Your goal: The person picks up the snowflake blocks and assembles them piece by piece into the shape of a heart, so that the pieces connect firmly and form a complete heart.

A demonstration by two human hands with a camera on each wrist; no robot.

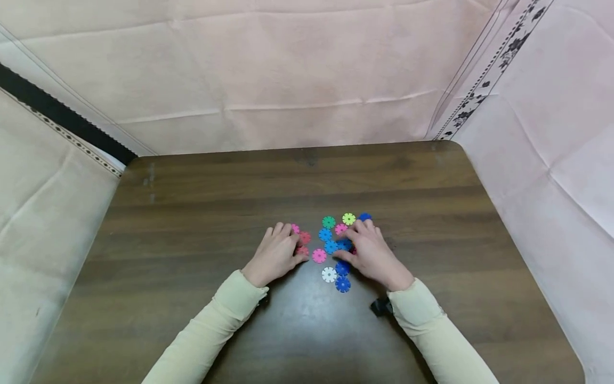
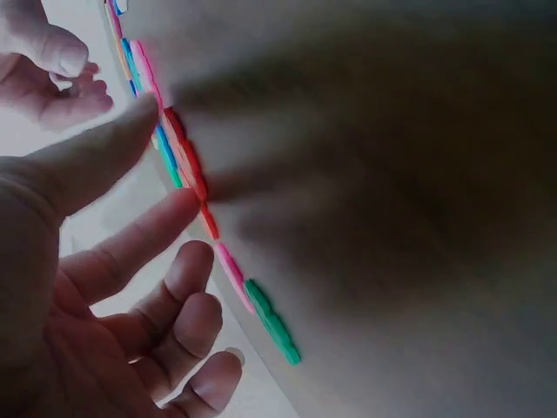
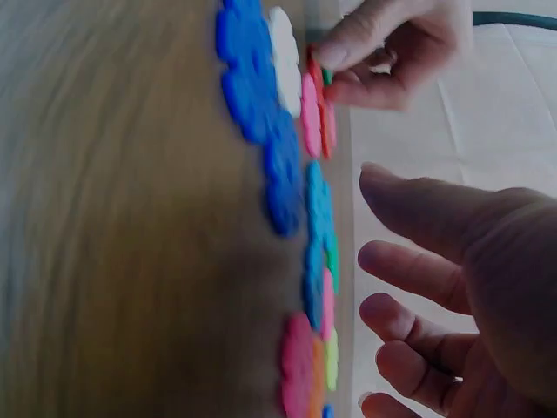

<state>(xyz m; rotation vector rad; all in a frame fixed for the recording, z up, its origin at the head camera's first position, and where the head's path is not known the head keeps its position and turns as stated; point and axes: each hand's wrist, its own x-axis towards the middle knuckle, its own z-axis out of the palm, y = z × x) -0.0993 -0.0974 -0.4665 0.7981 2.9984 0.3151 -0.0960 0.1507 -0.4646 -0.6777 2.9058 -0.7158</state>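
Observation:
Notched plastic snowflake discs lie flat on the wooden table in a loose cluster. My left hand (image 1: 274, 255) is at the cluster's left side, its thumb and index finger pinching the edges of a red disc (image 2: 184, 157). Another red disc (image 1: 305, 237) and a pink disc (image 1: 295, 228) lie by its fingertips. My right hand (image 1: 374, 255) hovers over the right side with fingers loosely bent and nothing between them. Under and beside it are a light blue disc (image 1: 331, 246) and a dark blue disc (image 1: 342, 268). Its fingers partly hide some discs.
Between the hands lies a pink disc (image 1: 319, 256), with a white disc (image 1: 329, 274) nearer me. Green (image 1: 328, 222) and yellow-green (image 1: 348, 218) discs sit at the far side. Pale cloth hangs around the wooden table (image 1: 192, 213).

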